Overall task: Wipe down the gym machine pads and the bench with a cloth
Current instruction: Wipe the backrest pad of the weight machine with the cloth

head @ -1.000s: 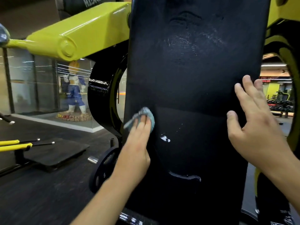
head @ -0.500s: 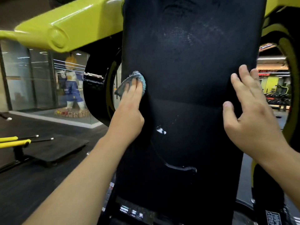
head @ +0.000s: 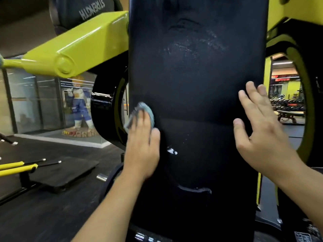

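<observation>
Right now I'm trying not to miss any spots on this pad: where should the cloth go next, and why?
Probably sweep the cloth right and slightly down across the black pad to the white smear. The left hand presses the cloth at the pad's left edge, the smear lies just beside it, and the right hand lies flat near the right edge.

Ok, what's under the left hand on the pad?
A blue-grey cloth, pressed against the black pad near its left edge. Only its top pokes out past the left hand; the rest is covered.
</observation>
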Motion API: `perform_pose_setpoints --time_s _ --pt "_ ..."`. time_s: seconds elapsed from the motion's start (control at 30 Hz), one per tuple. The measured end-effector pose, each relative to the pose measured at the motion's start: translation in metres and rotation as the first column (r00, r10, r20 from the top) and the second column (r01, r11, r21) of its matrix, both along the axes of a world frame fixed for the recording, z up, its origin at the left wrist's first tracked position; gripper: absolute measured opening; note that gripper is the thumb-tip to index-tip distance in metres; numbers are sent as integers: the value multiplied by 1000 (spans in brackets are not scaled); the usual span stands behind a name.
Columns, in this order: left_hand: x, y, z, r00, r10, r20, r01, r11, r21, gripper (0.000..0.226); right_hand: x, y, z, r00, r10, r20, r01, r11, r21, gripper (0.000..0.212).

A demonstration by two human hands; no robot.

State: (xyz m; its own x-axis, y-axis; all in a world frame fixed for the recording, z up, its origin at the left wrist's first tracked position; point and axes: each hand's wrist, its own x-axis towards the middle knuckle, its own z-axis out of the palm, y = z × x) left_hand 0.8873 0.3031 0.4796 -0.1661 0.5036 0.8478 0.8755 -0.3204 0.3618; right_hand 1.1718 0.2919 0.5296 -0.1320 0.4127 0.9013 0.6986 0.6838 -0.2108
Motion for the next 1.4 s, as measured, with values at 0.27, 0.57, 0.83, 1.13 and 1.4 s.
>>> perform_pose_setpoints --time_s 0.27,0.57,0.83,1.13,1.4 --pt "130 -7 -26 992 -57 -111 61 998 35 77 13 -4 2 994 94 -53 -96 994 -42 61" --pt "48 -1 -22 986 47 -161 -39 998 51 72 11 -13 6 978 159 -134 -174 979 -108 64" --pt "72 9 1 972 102 211 -104 995 -1 84 28 -20 17 993 115 9 -112 981 -160 63" --pt "166 -10 -28 911 -75 -405 129 986 108 62 18 -6 8 995 -23 101 28 998 -49 64" --pt "43 -2 -31 995 45 94 -42 999 -31 65 12 -2 8 978 -71 197 68 997 23 64"
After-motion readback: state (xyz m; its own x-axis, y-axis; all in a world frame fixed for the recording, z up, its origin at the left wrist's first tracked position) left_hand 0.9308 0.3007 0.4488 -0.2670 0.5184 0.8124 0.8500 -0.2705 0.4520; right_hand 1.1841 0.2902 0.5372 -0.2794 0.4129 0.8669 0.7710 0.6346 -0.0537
